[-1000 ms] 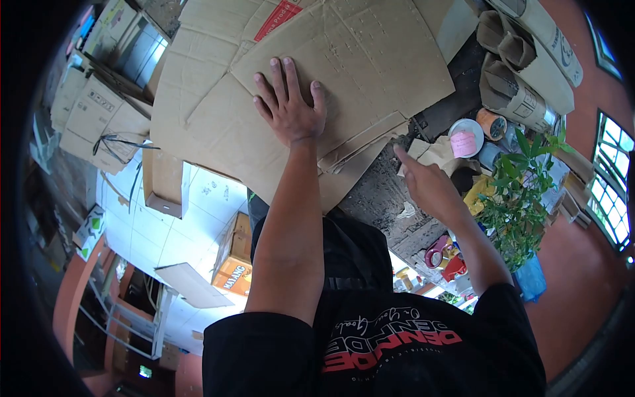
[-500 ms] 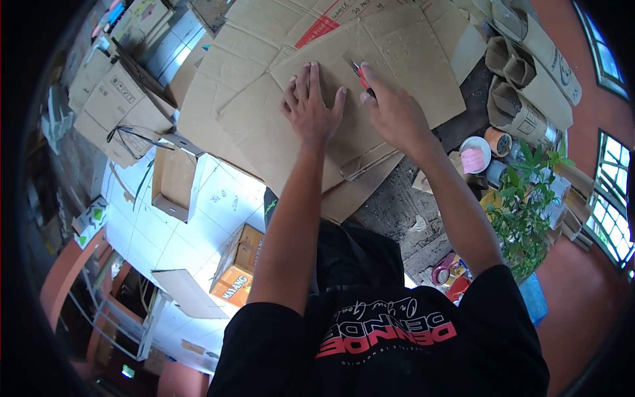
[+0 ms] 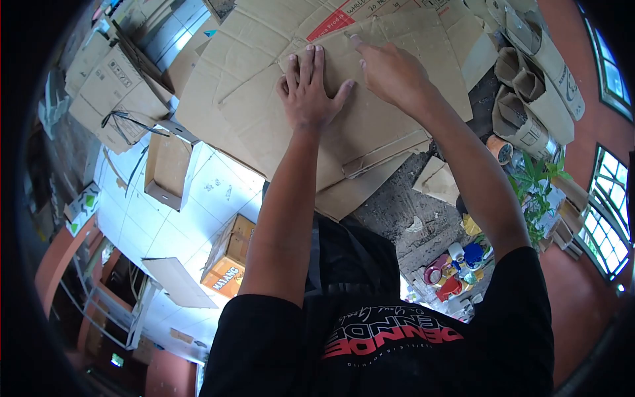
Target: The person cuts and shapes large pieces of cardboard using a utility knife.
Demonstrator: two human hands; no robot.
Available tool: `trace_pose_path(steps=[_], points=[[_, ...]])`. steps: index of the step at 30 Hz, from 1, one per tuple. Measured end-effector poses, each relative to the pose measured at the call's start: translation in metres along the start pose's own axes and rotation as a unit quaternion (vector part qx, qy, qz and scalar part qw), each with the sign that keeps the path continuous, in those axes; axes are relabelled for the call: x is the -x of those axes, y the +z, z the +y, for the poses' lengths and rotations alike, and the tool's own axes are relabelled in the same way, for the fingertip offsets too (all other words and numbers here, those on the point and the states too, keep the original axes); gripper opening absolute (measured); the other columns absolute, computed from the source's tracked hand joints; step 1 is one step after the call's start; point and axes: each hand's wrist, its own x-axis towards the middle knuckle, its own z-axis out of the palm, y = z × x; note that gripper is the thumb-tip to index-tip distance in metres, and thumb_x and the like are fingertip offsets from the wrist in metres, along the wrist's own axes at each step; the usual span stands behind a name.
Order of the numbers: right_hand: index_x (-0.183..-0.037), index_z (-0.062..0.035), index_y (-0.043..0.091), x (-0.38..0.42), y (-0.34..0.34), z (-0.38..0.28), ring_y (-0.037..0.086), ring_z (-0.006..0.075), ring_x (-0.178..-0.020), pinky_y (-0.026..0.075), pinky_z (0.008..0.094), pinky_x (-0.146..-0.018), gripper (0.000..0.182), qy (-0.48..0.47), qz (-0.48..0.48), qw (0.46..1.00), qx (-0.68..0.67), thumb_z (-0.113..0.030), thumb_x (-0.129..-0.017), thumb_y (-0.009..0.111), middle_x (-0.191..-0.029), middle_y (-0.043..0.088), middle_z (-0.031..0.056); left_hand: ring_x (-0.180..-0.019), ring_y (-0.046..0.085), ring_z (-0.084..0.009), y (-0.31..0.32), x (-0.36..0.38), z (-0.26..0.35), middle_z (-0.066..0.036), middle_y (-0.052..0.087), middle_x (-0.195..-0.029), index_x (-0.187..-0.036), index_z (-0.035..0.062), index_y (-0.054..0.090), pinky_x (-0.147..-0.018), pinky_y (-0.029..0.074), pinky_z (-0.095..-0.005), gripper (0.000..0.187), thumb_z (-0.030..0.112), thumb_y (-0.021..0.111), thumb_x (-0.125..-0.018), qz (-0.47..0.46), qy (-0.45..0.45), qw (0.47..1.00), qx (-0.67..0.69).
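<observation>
Cardboard fills the top of the view: a flattened cardboard sheet [image 3: 370,112] lies on a stack of other cardboard sheets [image 3: 218,73] on the dark worktable [image 3: 403,198]. The left hand [image 3: 309,92] presses flat on the sheet, fingers spread, grasping nothing. The right hand [image 3: 391,71] is just beside it, at about 2 o'clock, curled near the sheet's far edge; if it holds a tool, the picture does not show it. The sheet's long axis runs from 8 o'clock to 2 o'clock, and its far edge lies at 12 o'clock from both hands. The right hand is nearer to that edge. Rolled cardboard tubes [image 3: 529,99] stand at 3 o'clock.
</observation>
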Motion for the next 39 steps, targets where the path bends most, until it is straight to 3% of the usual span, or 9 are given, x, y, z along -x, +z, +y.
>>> trace_pose_path(steps=[5,12,15,17,21,27,33,36,39], points=[[-0.146,-0.0109,0.051,0.027,0.005,0.006,0.072,0.0453,-0.089,0.058,0.0542,-0.078,0.052,-0.022,-0.011,1.000,0.015,-0.015,-0.095,0.062,-0.093,0.072,0.0250,-0.152,0.030,-0.0283,0.009,-0.001,-0.006,0.002,0.036,-0.165,-0.161,0.0259,0.034,-0.119,0.022,-0.0504,0.076,0.065,0.050,-0.097,0.018,-0.002,1.000,-0.003],[-0.152,-0.0136,0.044,0.174,0.039,0.017,0.071,0.0454,-0.078,0.057,0.0560,-0.072,0.053,0.099,-0.170,0.981,0.001,-0.017,-0.101,0.055,-0.083,0.070,0.0256,-0.152,0.031,-0.0279,0.009,0.000,-0.004,0.002,0.038,-0.164,-0.160,0.0285,0.036,-0.120,0.022,-0.0498,0.070,0.062,0.048,-0.100,0.024,0.004,1.000,0.007],[-0.156,-0.0170,0.040,0.219,0.039,0.019,0.068,0.0481,-0.073,0.054,0.0568,-0.071,0.057,0.136,-0.182,0.973,-0.032,-0.020,-0.102,0.055,-0.074,0.067,0.0268,-0.151,0.031,-0.0278,0.010,0.001,-0.004,0.002,0.038,-0.164,-0.160,0.0285,0.036,-0.120,0.023,-0.0502,0.070,0.062,0.048,-0.100,0.030,0.008,1.000,0.004],[-0.157,-0.0186,0.040,0.229,0.033,0.023,0.068,0.0477,-0.074,0.054,0.0567,-0.071,0.057,0.114,-0.196,0.973,-0.032,-0.022,-0.102,0.055,-0.076,0.067,0.0270,-0.151,0.032,-0.0278,0.010,0.003,-0.003,0.001,0.040,-0.163,-0.159,0.0274,0.037,-0.120,0.023,-0.0502,0.069,0.060,0.048,-0.100,0.042,0.012,0.999,0.005],[-0.155,-0.0145,0.040,0.176,-0.014,0.000,0.071,0.0454,-0.086,0.054,0.0574,-0.078,0.055,0.165,-0.184,0.967,-0.067,-0.021,-0.103,0.054,-0.084,0.069,0.0292,-0.150,0.033,-0.0279,0.013,0.002,-0.005,-0.001,0.042,-0.161,-0.158,0.0251,0.040,-0.119,0.024,-0.0500,0.067,0.056,0.050,-0.100,0.069,0.009,0.997,0.024],[-0.151,-0.0201,0.048,0.049,0.008,-0.009,0.068,0.0498,-0.090,0.053,0.0568,-0.082,0.050,0.042,0.050,0.997,-0.050,-0.026,-0.102,0.053,-0.091,0.070,0.0289,-0.149,0.035,-0.0268,0.009,0.001,-0.004,-0.001,0.043,-0.161,-0.156,0.0219,0.043,-0.118,0.025,-0.0481,0.066,0.053,0.052,-0.099,0.064,0.006,0.998,0.019],[-0.148,-0.0134,0.052,0.006,0.013,-0.013,0.069,0.0484,-0.092,0.055,0.0552,-0.084,0.048,0.034,0.018,0.999,-0.028,-0.025,-0.101,0.054,-0.097,0.071,0.0284,-0.148,0.037,-0.0281,0.013,0.000,-0.006,-0.001,0.046,-0.159,-0.153,0.0296,0.049,-0.119,0.025,-0.0501,0.061,0.056,0.054,-0.098,0.077,-0.003,0.996,0.045],[-0.149,-0.0152,0.050,0.020,0.024,-0.006,0.069,0.0486,-0.090,0.055,0.0560,-0.084,0.049,0.016,0.041,0.998,-0.037,-0.024,-0.101,0.054,-0.094,0.070,0.0296,-0.148,0.037,-0.0295,0.012,0.000,-0.006,0.000,0.046,-0.158,-0.149,0.0379,0.052,-0.118,0.027,-0.0514,0.057,0.059,0.056,-0.096,0.073,-0.016,0.997,0.012],[-0.153,-0.0172,0.044,0.069,0.034,-0.012,0.068,0.0501,-0.086,0.054,0.0589,-0.081,0.053,0.045,-0.002,0.999,-0.021,-0.022,-0.101,0.054,-0.087,0.069,0.0302,-0.147,0.037,-0.0306,0.013,0.001,-0.005,0.001,0.046,-0.158,-0.147,0.0428,0.054,-0.117,0.028,-0.0525,0.055,0.062,0.058,-0.095,0.074,-0.027,0.997,0.017]])
